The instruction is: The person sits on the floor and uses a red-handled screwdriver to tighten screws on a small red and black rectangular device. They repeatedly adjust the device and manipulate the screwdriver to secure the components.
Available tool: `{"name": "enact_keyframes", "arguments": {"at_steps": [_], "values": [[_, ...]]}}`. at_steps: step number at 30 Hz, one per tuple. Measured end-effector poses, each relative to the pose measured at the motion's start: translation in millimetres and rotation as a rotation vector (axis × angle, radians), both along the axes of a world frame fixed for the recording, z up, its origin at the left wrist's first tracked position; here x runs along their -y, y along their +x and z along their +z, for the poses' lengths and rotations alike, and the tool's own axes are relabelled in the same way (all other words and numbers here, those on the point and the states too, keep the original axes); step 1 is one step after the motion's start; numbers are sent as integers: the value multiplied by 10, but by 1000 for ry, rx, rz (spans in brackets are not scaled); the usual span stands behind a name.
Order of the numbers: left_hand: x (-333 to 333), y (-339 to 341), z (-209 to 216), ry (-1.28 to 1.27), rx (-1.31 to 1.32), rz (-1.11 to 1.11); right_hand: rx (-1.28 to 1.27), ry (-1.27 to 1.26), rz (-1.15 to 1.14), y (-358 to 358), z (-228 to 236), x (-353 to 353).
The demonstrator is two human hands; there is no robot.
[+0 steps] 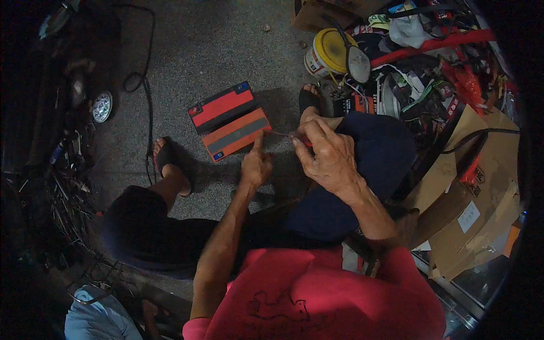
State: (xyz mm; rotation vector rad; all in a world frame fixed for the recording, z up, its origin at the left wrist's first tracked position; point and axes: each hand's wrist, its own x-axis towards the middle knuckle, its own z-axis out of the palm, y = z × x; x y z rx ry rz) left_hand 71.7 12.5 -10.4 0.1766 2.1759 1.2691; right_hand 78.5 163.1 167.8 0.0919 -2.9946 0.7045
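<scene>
On the grey floor in front of me lies a block with bands of orange and grey [235, 137] and a blue mark at one corner. Behind it, a similar red and black block [222, 106] has a red and a blue corner; both look like batteries. My left hand [257, 165] has its index finger stretched to the right end of the orange block, the other fingers curled, holding nothing visible. My right hand [331, 156] is closed on a thin screwdriver-like tool [279, 134], its red handle mostly hidden in my fingers. The tool's tip is by my left fingertip.
A yellow-lidded bucket [330, 52] stands at the far right beside a heap of shoes, bags and cables [411, 85]. Flattened cardboard [470, 209] leans on the right. A black cable [149, 85] and a round lamp [102, 106] lie left. A person in light blue [99, 314] is lower left.
</scene>
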Motion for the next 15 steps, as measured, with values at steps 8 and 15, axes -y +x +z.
{"name": "enact_keyframes", "arguments": {"at_steps": [8,15], "values": [[14,10,-31,42,-7,20,-14,2,19,-14,-28,18],[-9,-10,68,-76,9,-48,-70,18,191,-2,-64,37]]}}
